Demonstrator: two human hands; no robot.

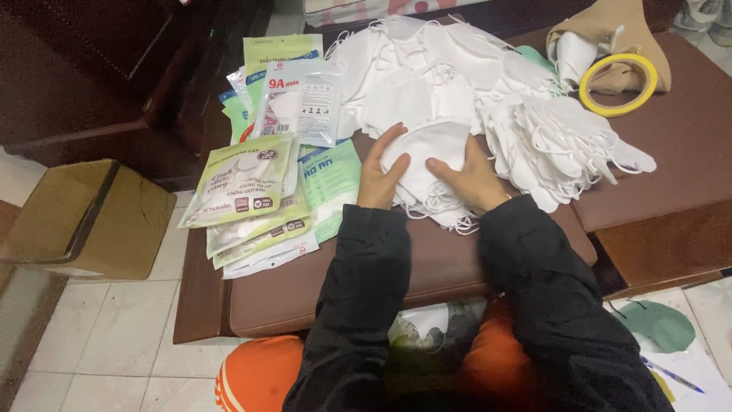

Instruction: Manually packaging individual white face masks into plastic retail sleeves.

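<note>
Pressing a white mask between two hands

Sitting on the floor off the left edge of the brown cushion (427, 267) is a cardboard box (88, 221). Sealed mask packets (259, 183) overlap along the cushion's left edge, one clear packet (301, 99) lying above them. Near the middle, the left hand (379, 175) lies flat with fingers spread on a folded white mask (427, 152), and the right hand (471, 179) presses on its other side, fingers open, gripping nothing else. Behind them a heap of loose white masks (488, 84) runs toward the far edge. A yellow tape roll (618, 84) rests by the far right corner, beside a tan bag (610, 30).
</note>
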